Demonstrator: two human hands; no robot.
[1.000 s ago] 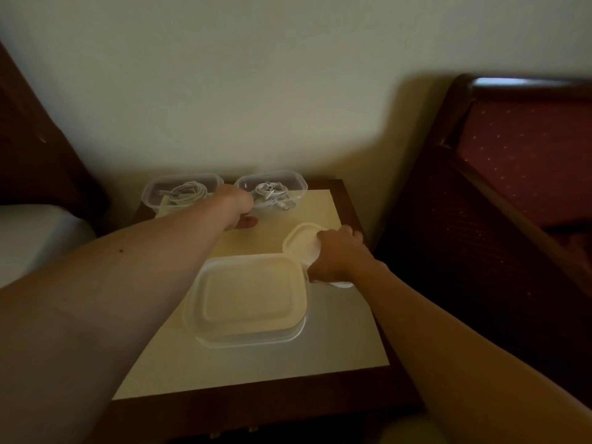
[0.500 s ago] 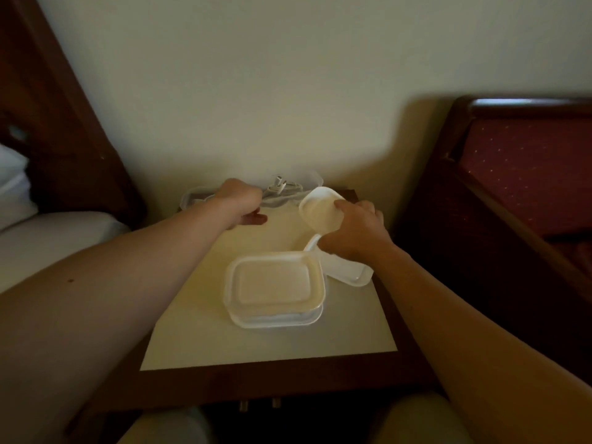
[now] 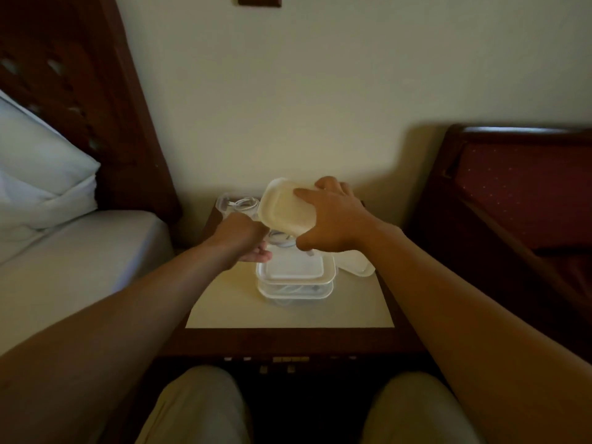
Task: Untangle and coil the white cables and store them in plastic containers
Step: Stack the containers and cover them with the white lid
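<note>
Head view: right hand (image 3: 333,216) clamps a tilted lid (image 3: 285,209) above the open container (image 3: 278,240) near the table's (image 3: 224,309) far edge; left hand (image 3: 246,240) steadies it, grip unclear. Protruding cable (image 3: 283,241) risks pinching under the lid.

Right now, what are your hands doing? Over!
Right hand holding lid tilted above open container. Left hand steadying beside it. Closed container in front, cables inside. Nothing blocking.

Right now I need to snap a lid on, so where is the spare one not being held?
The spare lid lies on the nightstand, right of the closed container, below the right hand.
</note>
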